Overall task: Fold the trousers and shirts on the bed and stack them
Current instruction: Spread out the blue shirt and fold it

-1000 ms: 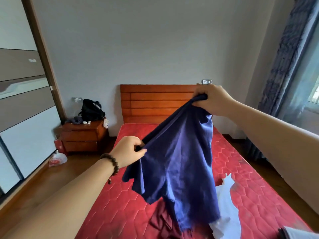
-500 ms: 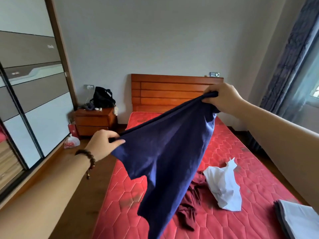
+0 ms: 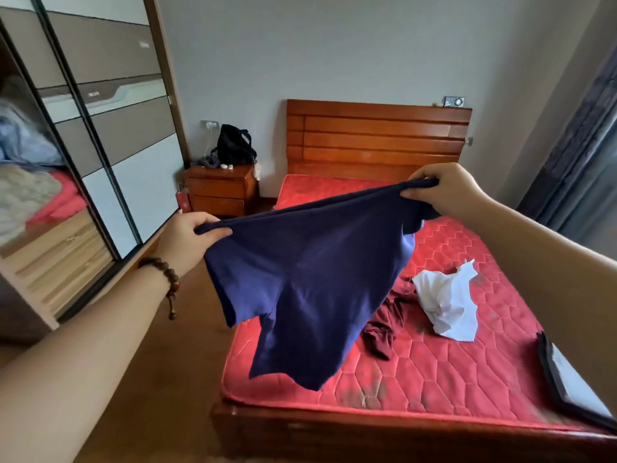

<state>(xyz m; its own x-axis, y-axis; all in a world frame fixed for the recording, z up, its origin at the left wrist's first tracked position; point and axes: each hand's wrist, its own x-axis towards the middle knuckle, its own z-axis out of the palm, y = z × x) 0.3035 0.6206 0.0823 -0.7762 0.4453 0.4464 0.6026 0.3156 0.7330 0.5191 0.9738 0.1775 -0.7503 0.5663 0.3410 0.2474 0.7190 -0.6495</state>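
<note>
A wooden nightstand [image 3: 218, 192] stood just beside the headboard [image 3: 377, 138], bearing a black bag [image 3: 233, 145] and a few small items too small to identify. A wall socket [image 3: 209, 124] sat behind the bag. Sliding wardrobe doors [image 3: 110, 128] — part mirrored — filled the left wall (reflections blurred). Grey-blue curtains [image 3: 581, 135] hung at right. A small device [image 3: 453, 101] rested on the headboard's top edge.
</note>
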